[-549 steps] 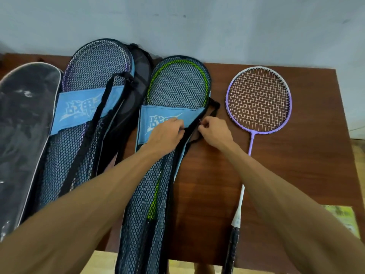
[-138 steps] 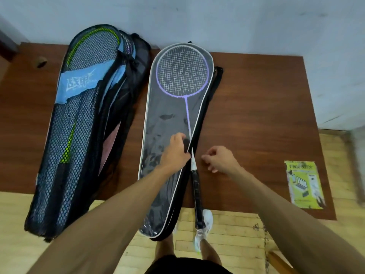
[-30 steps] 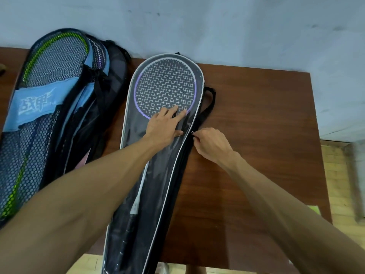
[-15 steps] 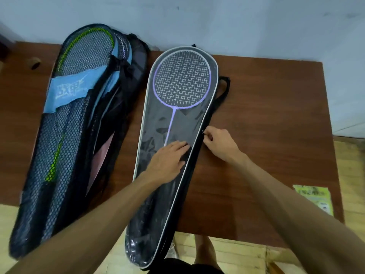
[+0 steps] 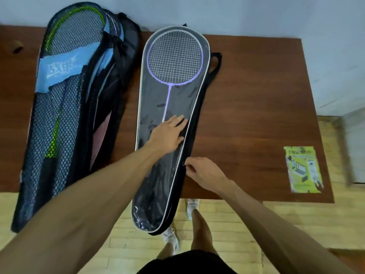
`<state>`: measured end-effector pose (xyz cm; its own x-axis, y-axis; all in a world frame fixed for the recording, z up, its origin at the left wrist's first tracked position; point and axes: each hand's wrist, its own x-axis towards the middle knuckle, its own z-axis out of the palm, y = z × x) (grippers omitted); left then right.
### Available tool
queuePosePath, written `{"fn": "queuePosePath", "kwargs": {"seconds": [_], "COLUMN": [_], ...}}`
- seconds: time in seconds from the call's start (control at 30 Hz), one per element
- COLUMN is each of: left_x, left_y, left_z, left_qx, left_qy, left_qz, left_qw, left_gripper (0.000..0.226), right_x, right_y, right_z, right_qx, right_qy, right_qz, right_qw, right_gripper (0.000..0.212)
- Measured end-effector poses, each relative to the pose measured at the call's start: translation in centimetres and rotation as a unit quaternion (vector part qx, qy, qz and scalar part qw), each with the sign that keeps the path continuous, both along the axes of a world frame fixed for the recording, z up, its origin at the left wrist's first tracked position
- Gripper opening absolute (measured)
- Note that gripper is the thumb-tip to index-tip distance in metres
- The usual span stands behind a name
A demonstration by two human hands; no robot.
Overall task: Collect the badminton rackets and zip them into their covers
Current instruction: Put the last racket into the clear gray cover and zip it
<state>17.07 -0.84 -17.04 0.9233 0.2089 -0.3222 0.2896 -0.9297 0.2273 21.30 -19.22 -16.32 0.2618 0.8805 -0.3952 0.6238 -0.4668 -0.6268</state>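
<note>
Step in hand, as judged: zipping the purple racket [image 5: 174, 56] into the cover [image 5: 150, 107]. Already placed inside, under the clear front, head toward 12 o'clock and handle toward 6, in the middle of the desk [image 5: 256, 115]. Pressing with the flat left hand [image 5: 167, 135], fingers straight, on the clear front over the shaft. Pinching with the right hand [image 5: 205, 173], at 5 o'clock from the left one, a tiny zip pull [image 5: 184, 165] on the cover's right edge.

Next, probably: to draw the pull along the edge toward 6 o'clock, past the desk rim, where the lower end hangs over the floor. Likely calls for holding the cover down nearer the pull, so as not to drag it off.

Hard to tell how much of the zip is closed: dark teeth on a dark side. Handle hardly seen through the creased plastic. Pull mostly covered by fingertips. At 9 o'clock, a pile of mesh covers [image 5: 59, 115] with a green racket [image 5: 53, 139] in the top one; only a purple rim showing beneath, zips not visible. At 3 o'clock, a leaflet [image 5: 302, 169], print unreadable.
</note>
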Motion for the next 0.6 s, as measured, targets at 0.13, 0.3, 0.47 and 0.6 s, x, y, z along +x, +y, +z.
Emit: {"fn": "queuePosePath", "kwargs": {"seconds": [0.13, 0.3, 0.47, 0.6], "left_x": [-3.5, -12.0, -14.0, -14.1], "left_y": [-1.4, -4.5, -5.1, -4.5], "left_z": [2.0, 2.6, 1.2, 0.8], "left_qx": [-0.030, -0.070, 0.014, 0.061], "left_qy": [-0.045, -0.028, 0.028, 0.032], "left_qz": [0.034, 0.004, -0.070, -0.108], "left_qw": [0.998, 0.997, 0.997, 0.992], "left_gripper": [0.050, 0.048, 0.066, 0.068], "right_x": [-1.0, -2.0, -2.9, -3.8], "right_y": [-0.1, 0.2, -0.2, -0.2], "right_z": [0.1, 0.8, 0.4, 0.7], "right_qx": [0.008, 0.009, 0.014, 0.034], "right_qy": [-0.003, -0.037, -0.044, -0.073], "right_qz": [-0.116, -0.167, -0.172, -0.149], "right_qw": [0.993, 0.985, 0.984, 0.986], "right_gripper": [0.014, 0.020, 0.016, 0.015]}}
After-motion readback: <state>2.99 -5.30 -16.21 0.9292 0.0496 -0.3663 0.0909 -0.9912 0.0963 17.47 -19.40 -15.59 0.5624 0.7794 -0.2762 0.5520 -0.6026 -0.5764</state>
